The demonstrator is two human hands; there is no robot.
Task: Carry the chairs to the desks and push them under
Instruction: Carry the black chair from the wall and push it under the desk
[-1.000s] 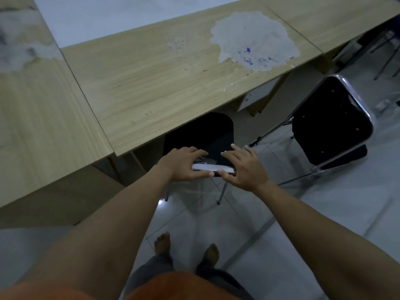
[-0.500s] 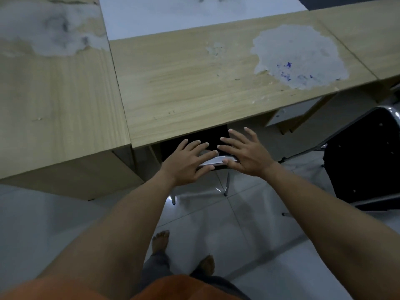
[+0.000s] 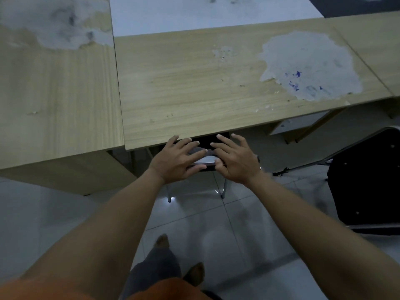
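Note:
A black folding chair (image 3: 205,158) with a chrome frame sits almost wholly under the middle wooden desk (image 3: 194,83); only its top rail and two rear legs show. My left hand (image 3: 177,161) and my right hand (image 3: 234,160) lie flat on the chair's top rail, fingers spread, palms pressing against it rather than gripping. A second black chair (image 3: 368,182) with a chrome frame stands on the floor at the right, away from the desks.
Another wooden desk (image 3: 56,83) adjoins on the left and one more (image 3: 381,46) on the right. A white tabletop (image 3: 205,11) lies behind. The middle desk has a worn grey patch. My bare feet stand on grey floor tiles (image 3: 65,224).
The chair has slid further under the desk, so less of its black back shows. My fingers have gone from curled on the rail to spread flat. I have stepped closer.

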